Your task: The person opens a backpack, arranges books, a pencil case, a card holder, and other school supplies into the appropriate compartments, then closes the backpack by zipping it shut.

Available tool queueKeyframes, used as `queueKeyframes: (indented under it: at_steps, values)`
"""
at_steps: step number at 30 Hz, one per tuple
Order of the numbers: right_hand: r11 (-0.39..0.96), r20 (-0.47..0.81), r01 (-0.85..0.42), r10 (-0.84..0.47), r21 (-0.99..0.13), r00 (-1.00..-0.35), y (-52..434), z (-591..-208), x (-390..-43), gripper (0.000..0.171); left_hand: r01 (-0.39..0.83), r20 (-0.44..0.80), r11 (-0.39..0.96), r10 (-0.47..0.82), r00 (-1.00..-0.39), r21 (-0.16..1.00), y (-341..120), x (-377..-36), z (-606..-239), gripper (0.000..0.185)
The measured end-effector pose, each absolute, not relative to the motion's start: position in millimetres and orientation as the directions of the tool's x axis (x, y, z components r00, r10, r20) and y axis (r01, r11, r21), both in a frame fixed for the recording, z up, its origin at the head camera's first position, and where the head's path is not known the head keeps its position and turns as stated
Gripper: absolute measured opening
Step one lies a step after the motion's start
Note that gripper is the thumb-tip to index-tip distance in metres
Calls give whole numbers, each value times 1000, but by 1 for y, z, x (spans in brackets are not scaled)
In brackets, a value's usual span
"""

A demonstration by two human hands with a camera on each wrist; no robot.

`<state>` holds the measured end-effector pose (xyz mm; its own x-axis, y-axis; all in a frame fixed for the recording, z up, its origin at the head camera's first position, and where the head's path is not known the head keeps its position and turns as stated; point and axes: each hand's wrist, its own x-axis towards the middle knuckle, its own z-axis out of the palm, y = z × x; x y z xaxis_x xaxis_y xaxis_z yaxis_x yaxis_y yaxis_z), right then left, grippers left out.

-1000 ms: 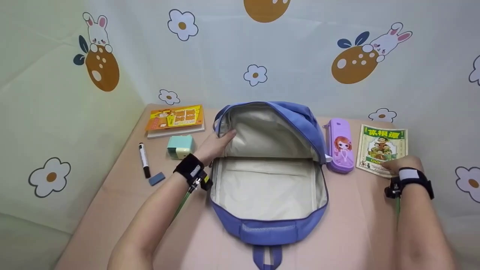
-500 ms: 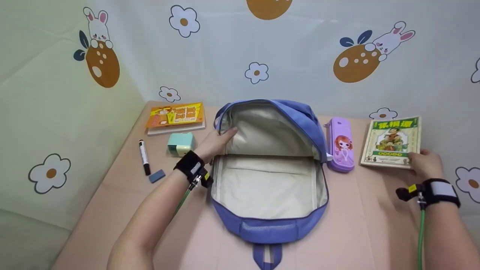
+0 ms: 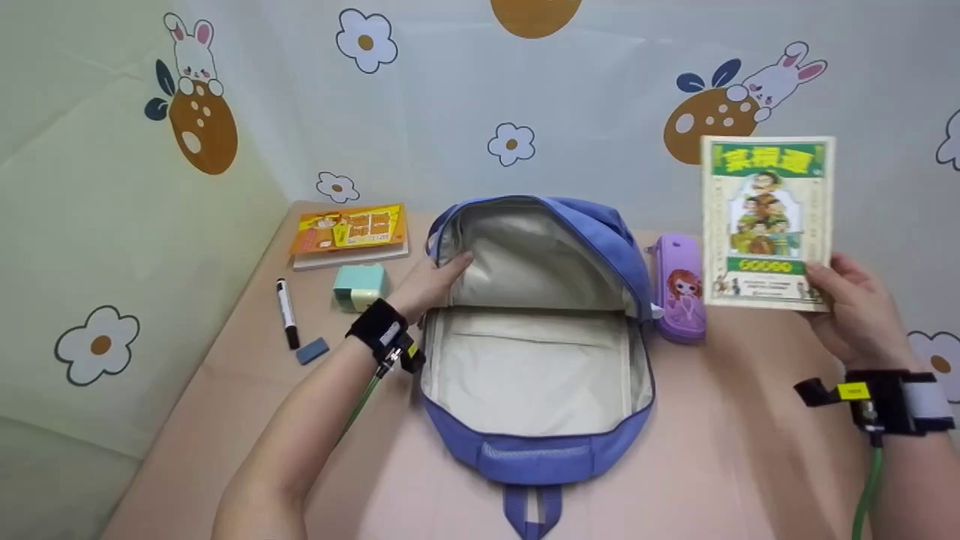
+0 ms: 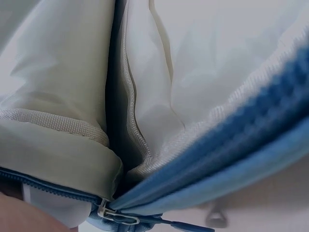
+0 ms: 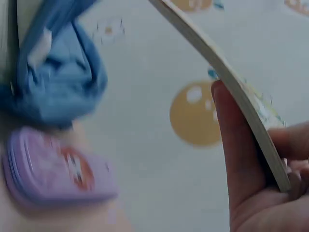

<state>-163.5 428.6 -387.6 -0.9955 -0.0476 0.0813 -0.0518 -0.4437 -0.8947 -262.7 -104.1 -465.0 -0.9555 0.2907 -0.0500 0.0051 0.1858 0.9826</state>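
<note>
A blue backpack (image 3: 566, 457) lies unzipped on the table, its pale lining and raised front panel showing. My left hand (image 3: 431, 289) grips the left edge of that panel, thumb on the lining, other fingers hidden behind it. In the left wrist view the zipper (image 4: 72, 191) and part of that hand (image 4: 29, 217) show at the bottom. My right hand (image 3: 862, 311) holds a booklet (image 3: 765, 217) with a green-and-cream cover up above the table, pinching its lower right corner. The right wrist view shows the booklet's page edge (image 5: 241, 99) between thumb and fingers.
A purple pencil case (image 3: 681, 289) lies right of the backpack, partly behind the booklet. To the left are an orange-yellow book (image 3: 349, 232), a teal-and-cream box-shaped item (image 3: 360, 287), a marker (image 3: 287, 313) and a blue eraser-like block (image 3: 313, 351). A patterned curtain (image 3: 600, 90) backs the table.
My right hand has picked the booklet up off the table, shifting right and then raising it upright toward me. The left hand keeps its grip on the backpack.
</note>
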Motion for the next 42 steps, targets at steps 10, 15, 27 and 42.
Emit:
queueKeyframes:
  at_steps: [10,15,27,42]
  values:
    - [-170,71,38,-595,-985,-801,340,-374,-153,40,-38,-95,190,300,-949,981,-102,-262,-461,87]
    - [6,-122,181,-759,-983,-639,300,-396,-149,34,-36,-89,178,298,-950,983,-100,-263,-459,83]
    - [70,-428,540,-698,-839,-574,269,-457,-143,29,50,19,84,338,-941,995,-98,-264,-459,78]
    - [-280,-500,628,-410,-727,-762,250,-461,-164,54,36,4,87,344,-939,996,-103,-262,-456,79]
